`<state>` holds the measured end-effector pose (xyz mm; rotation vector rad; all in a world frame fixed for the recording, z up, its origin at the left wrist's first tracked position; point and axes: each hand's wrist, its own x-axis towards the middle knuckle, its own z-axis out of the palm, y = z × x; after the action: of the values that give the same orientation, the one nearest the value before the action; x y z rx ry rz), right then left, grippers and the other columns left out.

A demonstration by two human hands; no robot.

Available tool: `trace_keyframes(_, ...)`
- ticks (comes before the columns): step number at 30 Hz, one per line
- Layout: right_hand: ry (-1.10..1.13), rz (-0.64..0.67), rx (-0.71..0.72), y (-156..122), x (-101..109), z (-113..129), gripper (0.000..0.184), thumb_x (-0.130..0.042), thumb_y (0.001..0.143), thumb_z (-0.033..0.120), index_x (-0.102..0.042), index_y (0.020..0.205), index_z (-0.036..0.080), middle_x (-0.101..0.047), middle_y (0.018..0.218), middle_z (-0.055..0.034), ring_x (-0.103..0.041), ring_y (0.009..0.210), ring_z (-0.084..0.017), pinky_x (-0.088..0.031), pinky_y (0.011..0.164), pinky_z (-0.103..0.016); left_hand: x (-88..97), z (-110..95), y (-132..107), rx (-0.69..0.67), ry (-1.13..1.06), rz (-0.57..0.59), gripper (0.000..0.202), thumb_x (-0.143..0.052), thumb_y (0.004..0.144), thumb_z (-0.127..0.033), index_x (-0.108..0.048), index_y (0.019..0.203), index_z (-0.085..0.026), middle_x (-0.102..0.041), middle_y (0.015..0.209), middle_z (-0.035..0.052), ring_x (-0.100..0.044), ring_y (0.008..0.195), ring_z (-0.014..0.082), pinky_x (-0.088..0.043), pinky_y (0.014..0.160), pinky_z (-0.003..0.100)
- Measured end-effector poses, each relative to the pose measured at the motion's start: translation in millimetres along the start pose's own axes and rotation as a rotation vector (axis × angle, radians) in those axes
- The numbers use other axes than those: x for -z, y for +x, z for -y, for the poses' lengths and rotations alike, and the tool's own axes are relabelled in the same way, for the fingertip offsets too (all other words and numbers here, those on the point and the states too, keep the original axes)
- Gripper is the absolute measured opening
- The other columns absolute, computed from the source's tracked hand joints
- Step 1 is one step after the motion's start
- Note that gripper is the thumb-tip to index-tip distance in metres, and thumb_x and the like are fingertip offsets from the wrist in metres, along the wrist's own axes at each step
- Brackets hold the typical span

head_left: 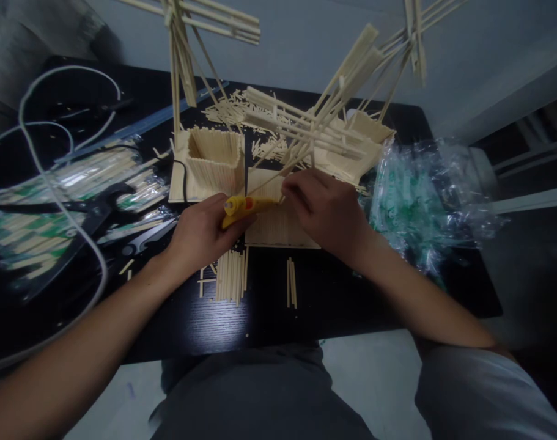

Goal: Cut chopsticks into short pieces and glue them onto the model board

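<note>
My left hand (199, 235) is closed around a yellow glue gun (241, 208), its nozzle pointing right over a flat panel of wooden sticks (278, 227). My right hand (326, 211) pinches the end of a thin stick (272, 177) that slants up into a tall stick structure (324, 116). The gun's tip sits close to my right fingers. A small open box of sticks (214, 156) stands just behind my left hand on a stick base.
Cut sticks (232, 275) lie in rows on the black table (333, 299) in front of me. Packs of sticks in plastic (76, 177), scissors (136, 241) and a white cable (53, 195) lie left. Crumpled clear wrappers (420, 201) pile up right.
</note>
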<state>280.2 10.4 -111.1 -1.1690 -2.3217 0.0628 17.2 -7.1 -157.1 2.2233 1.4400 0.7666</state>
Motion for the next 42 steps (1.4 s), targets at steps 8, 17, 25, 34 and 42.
trace_keyframes(8,-0.092,0.093,-0.015,-1.2,15.1,8.3,0.024,-0.059,0.112,0.011,-0.082,0.111,0.017,-0.085,0.116,-0.0146,-0.082,0.107,-0.029,-0.064,0.095,-0.04,-0.4,0.6,0.0,-0.012,-0.024,0.001,0.032,-0.065,0.106,-0.052,-0.068,0.089,-0.025,-0.067,0.081,0.0039,-0.068,0.074,0.0225,-0.045,0.065,0.035)
trace_keyframes(17,-0.115,0.146,-0.025,-3.7,23.8,7.0,0.04,-0.056,0.106,0.001,-0.083,0.13,0.017,-0.087,0.122,-0.0129,-0.084,0.108,-0.029,-0.065,0.092,-0.039,3.1,-2.0,2.6,0.01,-0.051,0.015,0.029,-0.064,0.105,-0.051,-0.071,0.093,-0.026,-0.073,0.084,0.0051,-0.073,0.078,0.0248,-0.049,0.066,0.035)
trace_keyframes(25,-0.104,0.163,-0.052,-3.3,22.8,5.1,0.037,-0.06,0.104,0.002,-0.083,0.128,0.018,-0.088,0.112,-0.0106,-0.083,0.103,-0.028,-0.065,0.091,-0.037,1.8,-0.3,3.1,0.012,-0.065,0.0,0.031,-0.064,0.105,-0.053,-0.073,0.093,-0.025,-0.075,0.084,0.0052,-0.074,0.078,0.0248,-0.051,0.067,0.035)
trace_keyframes(34,-0.118,0.192,-0.069,-2.0,23.4,6.2,0.035,-0.06,0.102,0.0,-0.083,0.122,0.017,-0.088,0.112,-0.0117,-0.083,0.101,-0.029,-0.063,0.09,-0.039,1.5,0.1,3.6,-0.003,-0.069,0.002,0.031,-0.063,0.105,-0.052,-0.073,0.094,-0.025,-0.075,0.084,0.0049,-0.074,0.077,0.024,-0.049,0.066,0.035)
trace_keyframes(42,-0.148,0.191,-0.053,-1.3,23.4,5.6,0.032,-0.06,0.1,-0.002,-0.082,0.112,0.018,-0.087,0.106,-0.0102,-0.081,0.094,-0.027,-0.059,0.084,-0.035,2.6,0.2,3.3,-0.001,-0.055,0.008,0.033,-0.062,0.105,-0.053,-0.072,0.091,-0.025,-0.075,0.083,0.0046,-0.072,0.074,0.0236,-0.048,0.065,0.035)
